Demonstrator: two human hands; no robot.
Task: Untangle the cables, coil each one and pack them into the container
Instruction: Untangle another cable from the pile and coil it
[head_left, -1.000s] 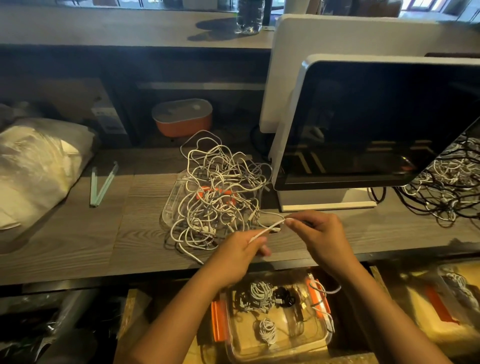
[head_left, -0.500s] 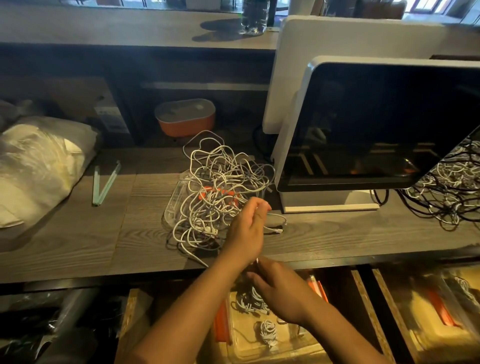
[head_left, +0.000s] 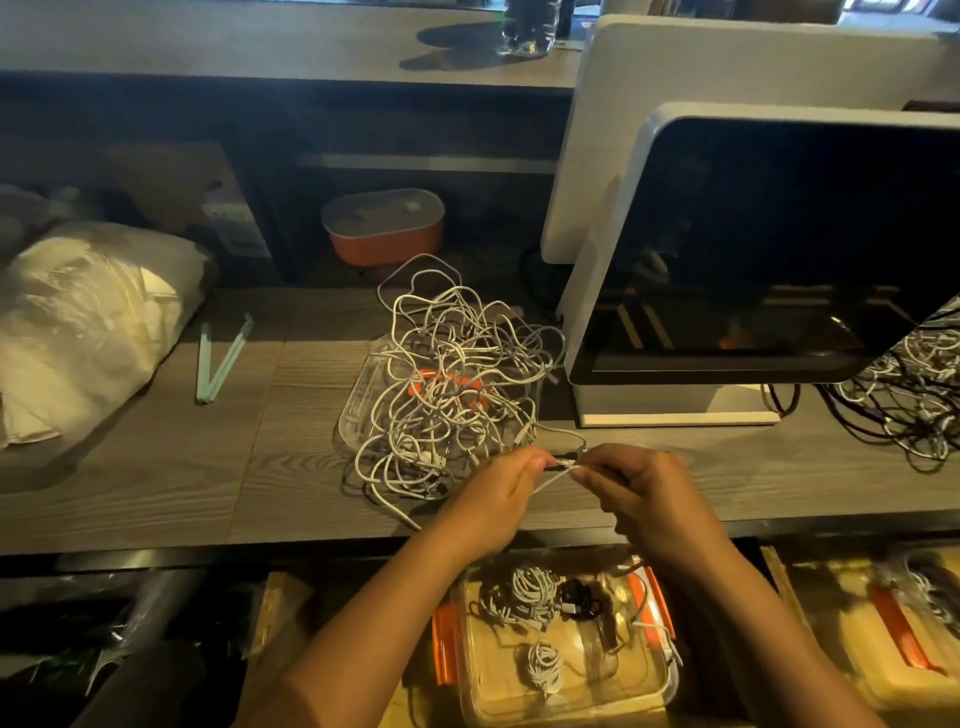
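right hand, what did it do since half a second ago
The right hand rose from the container and now pinches a white cable together with the left hand, which drew back slightly from the tangled pile. Pile and container stayed put.

Tabletop of grey, matt, grained wood; cables sheathed in smooth white plastic; container of clear glossy plastic; monitor screen dark and glossy.

Premises: shop or café service counter, viewed from the staff side.
Terminal: tilted touchscreen on a stand, a white panel backing it, till-fashion.
Ledge: raised customer shelf behind, water bottle on it.
Storage: open bins under the counter.
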